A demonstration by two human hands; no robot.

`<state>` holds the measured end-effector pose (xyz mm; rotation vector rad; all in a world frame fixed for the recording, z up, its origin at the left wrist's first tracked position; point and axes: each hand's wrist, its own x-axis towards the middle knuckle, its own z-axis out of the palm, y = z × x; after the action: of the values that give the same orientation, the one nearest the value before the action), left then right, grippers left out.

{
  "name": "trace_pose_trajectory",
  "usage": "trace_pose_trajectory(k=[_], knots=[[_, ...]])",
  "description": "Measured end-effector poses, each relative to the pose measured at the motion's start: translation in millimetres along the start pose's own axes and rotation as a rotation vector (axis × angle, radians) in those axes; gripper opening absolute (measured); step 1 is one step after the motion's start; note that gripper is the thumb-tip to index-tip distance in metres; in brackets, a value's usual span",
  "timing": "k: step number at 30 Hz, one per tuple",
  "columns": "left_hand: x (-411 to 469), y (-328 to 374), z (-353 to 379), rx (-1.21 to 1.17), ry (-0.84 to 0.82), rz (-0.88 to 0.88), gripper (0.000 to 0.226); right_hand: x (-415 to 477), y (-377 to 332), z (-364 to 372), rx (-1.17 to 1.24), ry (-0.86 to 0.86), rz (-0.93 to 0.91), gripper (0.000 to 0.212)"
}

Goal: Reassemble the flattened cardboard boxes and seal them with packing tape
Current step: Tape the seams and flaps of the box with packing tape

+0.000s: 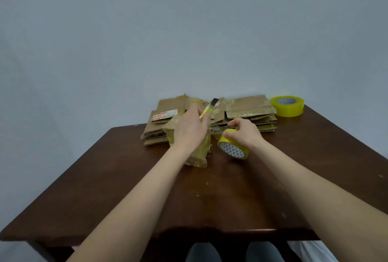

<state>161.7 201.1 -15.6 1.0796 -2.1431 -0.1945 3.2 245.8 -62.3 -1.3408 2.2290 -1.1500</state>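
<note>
Sealing a small box: tape about to be cut

The left hand (190,127) holds a yellow cutter (206,109) over the taped-up box (197,152) at table centre. The right hand (243,133) grips the tape roll (233,146) just right of the box. The flattened boxes (252,112) wait behind. Next, probably, the blade must meet the strip between roll and box while the roll keeps it taut.

Flattened cardboard boxes along the table's (126,188) far edge in 2 piles: left stack (156,130), right stack (249,109). In front, small tape-wrapped box (198,156), upright, perhaps half-assembled. Beside it, yellow tape roll (233,147), tilted on edge. Second roll (287,106) flat at far right corner.
</note>
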Motion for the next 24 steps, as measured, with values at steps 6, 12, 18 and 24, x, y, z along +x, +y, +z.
trace_pose_trajectory(k=[6, 12, 18, 24], knots=[[-2, -5, 27, -0.037, -0.034, -0.032, 0.020, 3, 2, 2, -0.069, -0.065, 0.045, 0.053], [-7, -11, 22, -0.087, -0.017, 0.002, 0.016, 9, -5, 6, -0.159, -0.172, 0.053, 0.058], [-20, -16, 23, -0.155, 0.021, 0.035, 0.017, 1, -8, 4, -0.132, -0.131, 0.040, 0.028], [-26, -16, 20, -0.166, 0.023, 0.026, 0.012, -18, -12, 1, -0.076, 0.095, 0.072, 0.015]])
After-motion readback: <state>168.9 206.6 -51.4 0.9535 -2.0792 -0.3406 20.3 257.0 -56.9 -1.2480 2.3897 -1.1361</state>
